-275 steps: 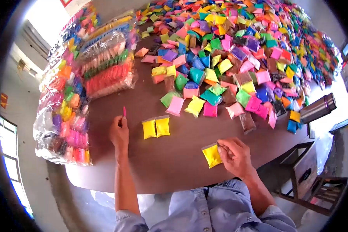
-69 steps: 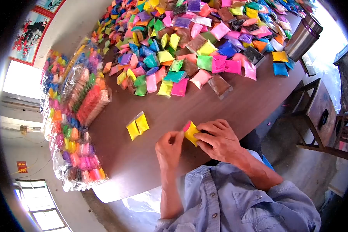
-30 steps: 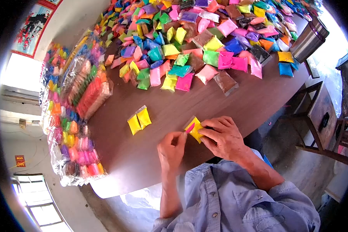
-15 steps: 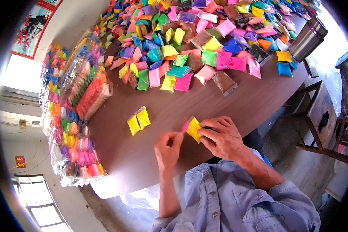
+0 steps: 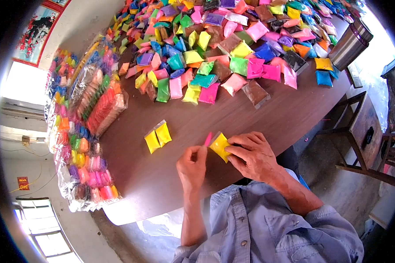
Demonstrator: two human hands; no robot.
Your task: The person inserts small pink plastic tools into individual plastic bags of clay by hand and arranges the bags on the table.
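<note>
My right hand [image 5: 254, 155] pinches a small yellow packet [image 5: 220, 147] between thumb and fingers, holding it at a tilt over the table near my body. My left hand [image 5: 192, 168], closed in a pinch, grips a slim pink strip-like tool [image 5: 208, 139] that points up from the fingertips. The tool's tip is close to the clear upper left edge of the packet; its lower end is hidden in the fingers. Left of my hands, two more yellow packets [image 5: 158, 136] lie side by side on the brown table [image 5: 136, 175].
Across the back of the table spreads a large pile of coloured packets [image 5: 232, 65]. Clear bags [image 5: 85, 166] full of bundled packets line the left edge. A steel flask [image 5: 349, 46] stands at the back right, and a wooden stool [image 5: 360, 127] is beyond the right edge.
The pink tool has swung more upright and drawn slightly away from the packet's edge with my left hand. My right hand and the yellow packet stay almost in place.
</note>
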